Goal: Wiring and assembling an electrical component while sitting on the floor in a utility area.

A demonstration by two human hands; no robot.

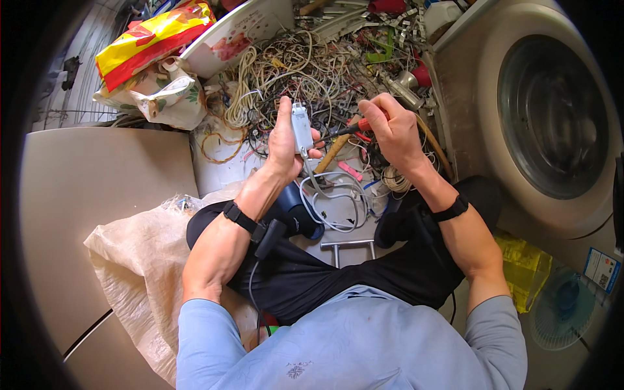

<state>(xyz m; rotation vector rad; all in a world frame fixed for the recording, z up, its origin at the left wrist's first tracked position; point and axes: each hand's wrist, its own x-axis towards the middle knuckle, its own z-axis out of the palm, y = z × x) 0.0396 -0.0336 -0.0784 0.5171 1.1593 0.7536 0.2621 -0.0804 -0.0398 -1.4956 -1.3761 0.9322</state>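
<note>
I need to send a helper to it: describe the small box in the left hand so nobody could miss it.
Start at the washing machine on the right, then go left to the heap of tangled wires. In front of it the left hand holds up a small white box, flat, with grey cables trailing down.

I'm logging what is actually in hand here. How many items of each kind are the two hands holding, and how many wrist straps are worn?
Small white box with grey cable, in the left hand: 1
Red-handled screwdriver, in the right hand: 1
Black wrist straps: 2
Total: 4
</note>
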